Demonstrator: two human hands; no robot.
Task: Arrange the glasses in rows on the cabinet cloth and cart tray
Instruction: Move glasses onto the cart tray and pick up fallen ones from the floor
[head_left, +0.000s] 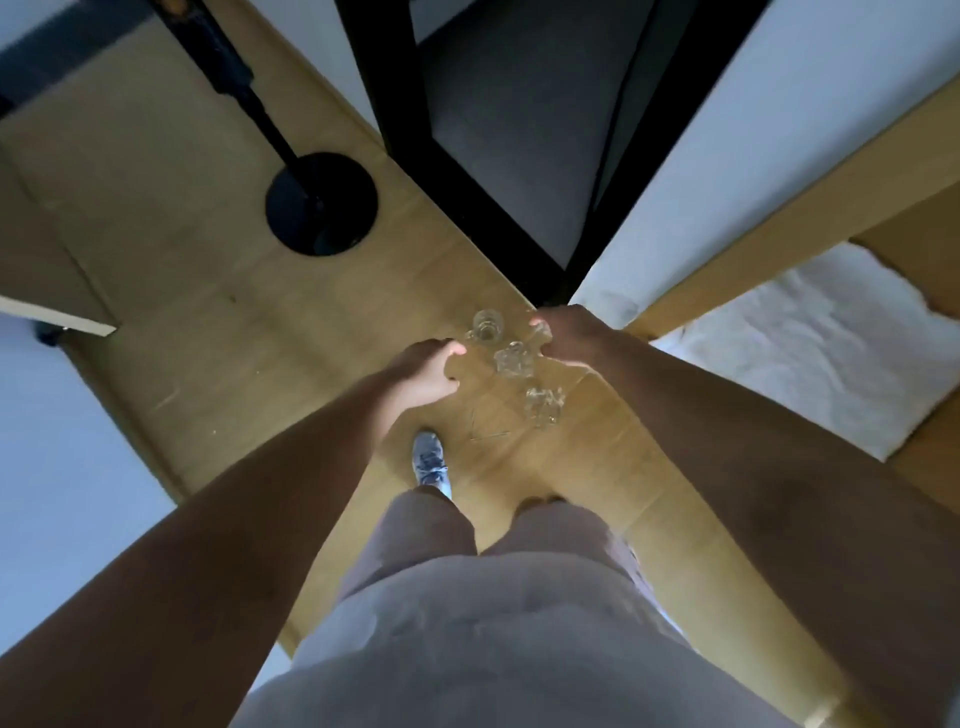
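Note:
Three small clear glasses, far, middle and near, hang above the wooden floor between my hands. Faint straight lines below them suggest a clear tray bearing them. My left hand has curled fingers and its thumb points at the far glass, gripping what seems to be the tray's left edge. My right hand grips the right side, fingertips beside a fourth, half-hidden glass. A rumpled white cloth lies on the wooden cabinet top at my right.
A black round stand base with a pole stands on the floor ahead left. A black-framed piece with a grey surface is straight ahead. White walls flank both sides. My shoe and grey trousers are below.

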